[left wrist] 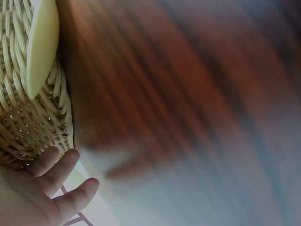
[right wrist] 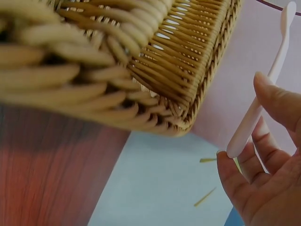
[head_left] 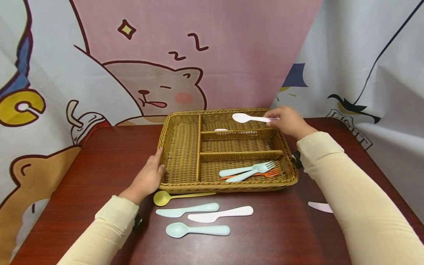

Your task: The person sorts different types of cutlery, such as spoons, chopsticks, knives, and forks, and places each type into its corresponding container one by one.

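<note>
My right hand (head_left: 288,119) pinches a pale pink spoon (head_left: 241,117) by its handle end, bowl pointing left, over the back right compartment of a wicker basket (head_left: 228,190). Thumb and fingertips on the spoon handle (right wrist: 249,122) show in the right wrist view. Against the basket's left side rests my left hand (head_left: 149,178), its fingers extended along the wall. A pale piece (head_left: 221,130) lies in the back right compartment, mostly hidden by a divider. Mint cutlery with a fork head (head_left: 265,167) and an orange fork (head_left: 273,172) lie in the front right compartment.
Before the basket lie a yellow spoon (head_left: 162,198), a mint knife (head_left: 187,210), a whitish knife (head_left: 220,214) and a mint spoon (head_left: 198,230). A pale pink knife (head_left: 319,207) at right is partly covered by my right sleeve. A printed curtain (head_left: 232,44) hangs behind the table.
</note>
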`<state>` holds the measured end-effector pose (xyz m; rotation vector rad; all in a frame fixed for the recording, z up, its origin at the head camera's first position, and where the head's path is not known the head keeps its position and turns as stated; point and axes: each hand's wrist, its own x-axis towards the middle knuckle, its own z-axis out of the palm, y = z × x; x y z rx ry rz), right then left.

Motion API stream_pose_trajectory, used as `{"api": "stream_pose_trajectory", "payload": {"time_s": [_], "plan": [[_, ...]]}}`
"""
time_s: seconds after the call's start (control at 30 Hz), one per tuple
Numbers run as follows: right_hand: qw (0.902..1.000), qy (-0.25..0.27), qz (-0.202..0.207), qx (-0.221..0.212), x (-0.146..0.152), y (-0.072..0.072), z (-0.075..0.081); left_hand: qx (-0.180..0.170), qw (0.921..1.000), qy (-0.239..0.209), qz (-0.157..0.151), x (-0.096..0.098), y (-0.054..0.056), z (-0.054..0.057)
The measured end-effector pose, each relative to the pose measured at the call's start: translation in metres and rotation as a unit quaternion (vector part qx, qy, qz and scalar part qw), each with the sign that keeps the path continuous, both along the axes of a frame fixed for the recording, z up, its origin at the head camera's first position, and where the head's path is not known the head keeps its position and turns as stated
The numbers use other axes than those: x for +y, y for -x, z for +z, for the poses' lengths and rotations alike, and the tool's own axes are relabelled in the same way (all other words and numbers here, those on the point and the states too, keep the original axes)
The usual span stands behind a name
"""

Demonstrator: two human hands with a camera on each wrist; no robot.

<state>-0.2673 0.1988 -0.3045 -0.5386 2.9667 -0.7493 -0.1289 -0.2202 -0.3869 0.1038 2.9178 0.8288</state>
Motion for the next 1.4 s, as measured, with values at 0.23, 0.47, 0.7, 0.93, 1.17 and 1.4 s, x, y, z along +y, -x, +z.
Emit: {"api": "stream_pose_trajectory", "payload": {"time_s": [0.23,0.47,0.7,0.93,1.17,1.4], "plan": [[0.9993,0.002,-0.013,-0.034,-0.013,0.005,-0.001,0.008,0.9998,0.017,0.005,0.001,-0.001,0.001],[0.9992,-0.004,-0.022,-0.032,-0.024,0.008,-0.004,0.020,0.9992,0.032,0.009,0.002,-0.002,0.002],[0.9985,-0.030,-0.036,-0.028,-0.036,0.012,-0.009,0.021,0.9992,0.032,0.008,0.001,-0.002,0.001],[0.9969,-0.069,-0.034,-0.016,-0.046,0.015,-0.012,0.017,0.9993,0.031,0.008,0.002,-0.002,0.001],[0.9940,-0.107,-0.023,-0.003,-0.054,0.020,-0.017,0.014,0.9994,0.029,0.008,0.002,-0.003,0.001],[0.9909,-0.133,-0.011,0.014,-0.063,0.021,-0.018,0.015,0.9995,0.027,0.009,0.002,-0.002,0.000]]}}
